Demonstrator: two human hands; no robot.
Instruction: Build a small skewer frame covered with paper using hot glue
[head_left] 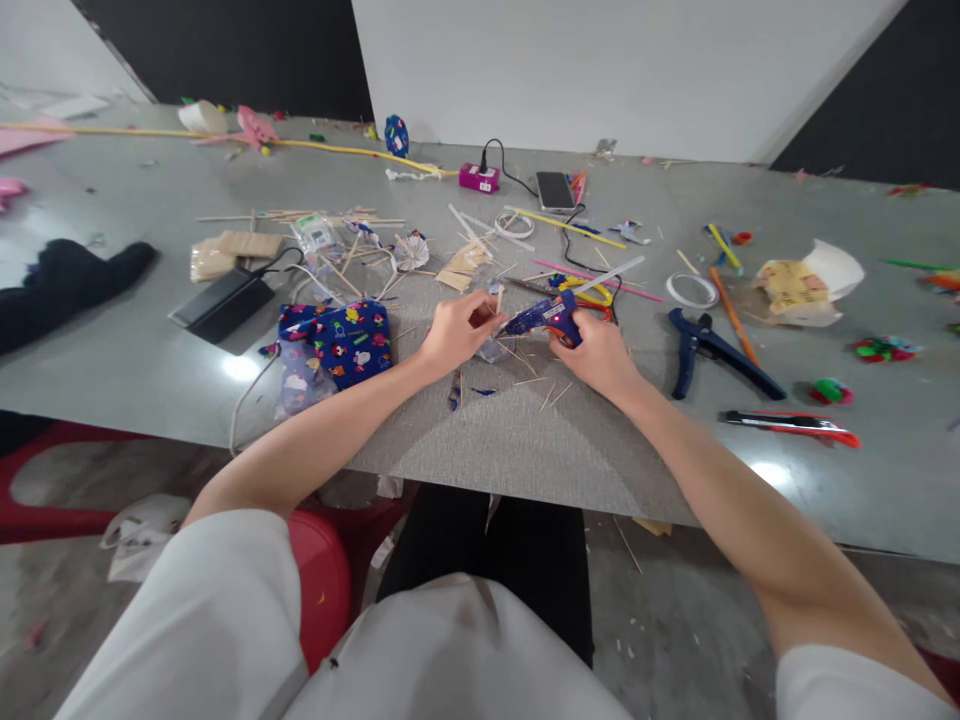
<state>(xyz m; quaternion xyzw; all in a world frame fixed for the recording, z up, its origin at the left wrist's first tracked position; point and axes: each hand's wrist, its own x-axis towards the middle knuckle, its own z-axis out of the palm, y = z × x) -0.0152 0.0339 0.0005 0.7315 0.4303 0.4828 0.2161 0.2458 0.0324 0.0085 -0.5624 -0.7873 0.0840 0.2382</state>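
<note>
While two hands (459,332) sit close, the right (594,352) holds one glue gun (541,316).

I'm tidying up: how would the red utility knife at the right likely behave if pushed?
The red utility knife probably slides rather than rolls, lying long and flat on the shiny table. Its straight, slim casing looks stiff.
</note>
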